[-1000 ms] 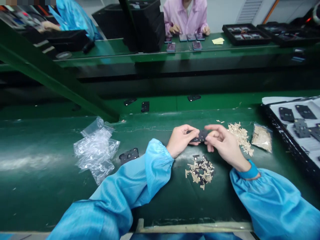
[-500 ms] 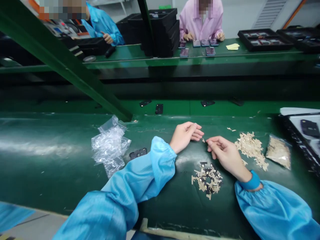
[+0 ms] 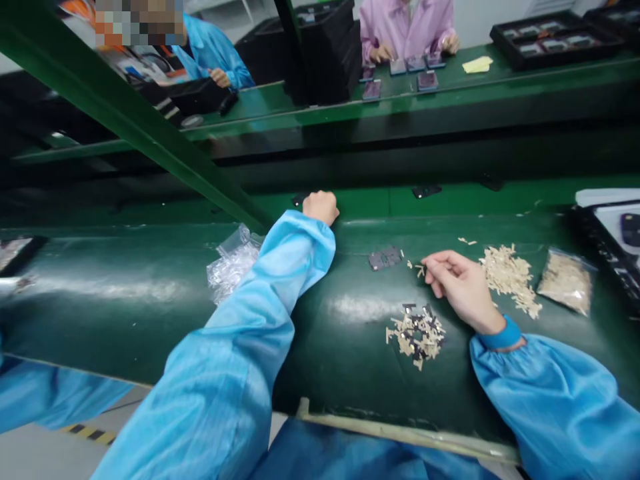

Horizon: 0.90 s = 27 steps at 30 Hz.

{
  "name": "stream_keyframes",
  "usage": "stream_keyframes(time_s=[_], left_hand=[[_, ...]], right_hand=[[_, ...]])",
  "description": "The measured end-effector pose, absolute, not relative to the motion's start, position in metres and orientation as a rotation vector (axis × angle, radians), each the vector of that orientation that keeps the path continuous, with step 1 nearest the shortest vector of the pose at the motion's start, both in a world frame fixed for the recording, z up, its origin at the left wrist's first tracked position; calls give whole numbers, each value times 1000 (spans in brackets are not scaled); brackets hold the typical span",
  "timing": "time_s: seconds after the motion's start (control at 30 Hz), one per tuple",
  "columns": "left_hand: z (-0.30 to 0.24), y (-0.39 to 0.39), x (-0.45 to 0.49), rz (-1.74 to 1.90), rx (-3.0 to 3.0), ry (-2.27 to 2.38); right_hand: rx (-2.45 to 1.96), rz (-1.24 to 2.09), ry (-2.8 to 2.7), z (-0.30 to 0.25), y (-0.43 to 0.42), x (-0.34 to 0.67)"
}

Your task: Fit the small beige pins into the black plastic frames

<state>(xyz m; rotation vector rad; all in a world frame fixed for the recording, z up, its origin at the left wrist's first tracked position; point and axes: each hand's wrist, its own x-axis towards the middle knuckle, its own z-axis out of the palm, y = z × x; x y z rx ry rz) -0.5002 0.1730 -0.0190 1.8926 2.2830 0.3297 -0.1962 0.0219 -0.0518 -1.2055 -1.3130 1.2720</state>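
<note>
The green counter (image 3: 350, 373) carries the left hand (image 3: 320, 208) at its far edge, fingers hidden; the right hand (image 3: 463, 283) rests near beige strips (image 3: 507, 280), fingers slightly apart.

A dark rectangular plate (image 3: 385, 259) lies flat on the green conveyor belt (image 3: 350, 373), small beige strips (image 3: 417, 268) just beside it

Plastic bag (image 3: 567, 283) right of loose strips (image 3: 510, 280)

No readable txt, labels, brands or nos. in view; plastic bag (image 3: 565, 283) on rt & far black trays (image 3: 555, 33) show nothing legible.
</note>
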Motion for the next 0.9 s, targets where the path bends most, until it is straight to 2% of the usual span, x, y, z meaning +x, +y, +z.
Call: stream_keyframes(time_s=[0.2, 0.33, 0.43, 0.53, 0.73, 0.9], left_hand=[[0, 147, -493, 598, 1892, 2127], [-22, 72, -451, 697, 1845, 1641], [-41, 27, -424, 710, 1485, 1273], [-50, 18, -414, 757, 1364, 1261], [-53, 55, -411, 914, 1364, 1354], [-58, 44, -405, 1080, 1373, 1264]], right_hand=[[-1210, 1318, -1352, -40, 21, -187], [-1278, 1460, -1589, -36, 22, -180], [-1277, 1467, -1748, -39, 23, -178], [-1250, 1384, -2001, -39, 22, -177], [-1243, 997, -2352, -36, 10, -188], [-1260, 998, -2406, -33, 4, -191]])
